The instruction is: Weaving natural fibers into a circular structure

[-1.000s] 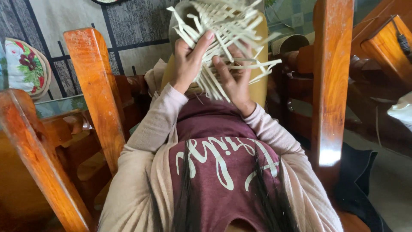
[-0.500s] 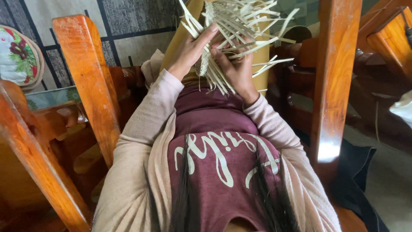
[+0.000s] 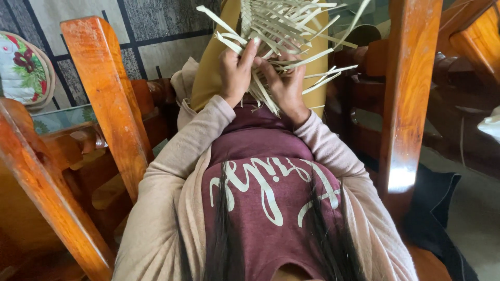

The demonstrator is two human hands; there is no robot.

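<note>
A half-woven piece of pale flat straw strips (image 3: 284, 23) rests on my lap over mustard-yellow trousers (image 3: 208, 67), with loose strip ends fanning out to the right and left. My left hand (image 3: 235, 70) grips its lower left edge, fingers spread up into the strips. Close beside it, my right hand (image 3: 284, 83) pinches strips at the lower middle. My sleeves are beige and my shirt is maroon with pale lettering.
Orange-brown wooden chair rails stand on both sides: a slanted post at left (image 3: 107, 99), another at near left (image 3: 44, 187), and an upright post at right (image 3: 409, 99). A round floral cushion (image 3: 23, 70) sits far left. A dark cloth (image 3: 435, 208) lies lower right.
My hands have drawn closer together on the weave. The woven piece has shifted and turned slightly, its loose ends now spreading more to the right.
</note>
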